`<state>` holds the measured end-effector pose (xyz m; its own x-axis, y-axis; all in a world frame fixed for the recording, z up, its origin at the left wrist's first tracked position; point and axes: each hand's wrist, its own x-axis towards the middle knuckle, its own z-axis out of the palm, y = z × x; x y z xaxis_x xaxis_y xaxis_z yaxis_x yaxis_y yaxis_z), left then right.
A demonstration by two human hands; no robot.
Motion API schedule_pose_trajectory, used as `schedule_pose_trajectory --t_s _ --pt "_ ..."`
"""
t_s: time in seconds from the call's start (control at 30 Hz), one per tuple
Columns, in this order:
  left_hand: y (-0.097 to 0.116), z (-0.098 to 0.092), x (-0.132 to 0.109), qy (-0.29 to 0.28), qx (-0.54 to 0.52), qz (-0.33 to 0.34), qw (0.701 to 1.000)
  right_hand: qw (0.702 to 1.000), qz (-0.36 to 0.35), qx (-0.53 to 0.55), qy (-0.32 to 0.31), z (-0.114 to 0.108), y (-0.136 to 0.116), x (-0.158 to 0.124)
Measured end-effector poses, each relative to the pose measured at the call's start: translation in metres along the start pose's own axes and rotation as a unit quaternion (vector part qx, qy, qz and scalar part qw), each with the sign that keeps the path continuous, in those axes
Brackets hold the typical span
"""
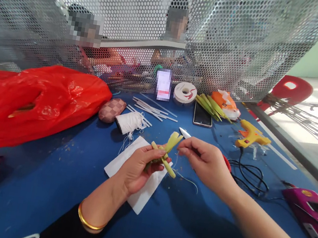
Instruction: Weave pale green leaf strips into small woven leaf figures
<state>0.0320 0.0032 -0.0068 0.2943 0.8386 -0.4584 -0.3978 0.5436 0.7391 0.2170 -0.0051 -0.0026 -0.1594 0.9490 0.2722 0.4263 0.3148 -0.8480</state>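
My left hand (142,164) is closed around a small bundle of pale green leaf strips (170,147), some standing up and one pointing down to the right. Just right of it, my right hand (205,159) pinches a thin thread (188,179), which trails in a curve over the blue table. Partly hidden beneath the right hand lies a tool with a pointed pale blade (184,133) and a red handle (226,163), perhaps scissors. A white paper sheet (140,201) lies under the left hand.
Behind are a wound white thread card (129,122), a checkered pouch (112,110), white sticks (151,109), a ribbon spool (185,93), green leaves (211,105) and a phone (203,116). A yellow glue gun (253,135) with its cord is right; a red bag (36,102) left. Perforated metal stands behind.
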Motion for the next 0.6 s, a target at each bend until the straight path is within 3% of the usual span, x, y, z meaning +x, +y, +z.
schedule_pose_trajectory --t_s 0.13,0.27,0.4,0.5,0.6 --pt "-0.0024 0.0001 -0.0012 -0.045 0.012 -0.045 0.998 1.0 -0.026 -0.007 0.011 0.0057 0.0015 -0.0017" --pt "-0.0025 -0.0024 -0.0008 -0.052 0.036 -0.041 0.997 0.998 -0.05 -0.015 0.035 0.008 0.0031 -0.0016" --pt "-0.0002 -0.003 -0.0009 -0.03 0.061 0.017 0.998 1.0 -0.018 -0.005 0.024 0.0063 0.0043 -0.0008" --pt "0.0016 -0.0017 -0.0005 0.02 0.065 0.076 0.995 0.999 0.014 -0.034 -0.005 0.0029 0.0057 -0.0004" --pt "0.0024 -0.0008 0.0012 0.067 0.091 0.142 0.983 0.994 -0.023 -0.099 -0.038 -0.0012 0.0046 -0.0005"
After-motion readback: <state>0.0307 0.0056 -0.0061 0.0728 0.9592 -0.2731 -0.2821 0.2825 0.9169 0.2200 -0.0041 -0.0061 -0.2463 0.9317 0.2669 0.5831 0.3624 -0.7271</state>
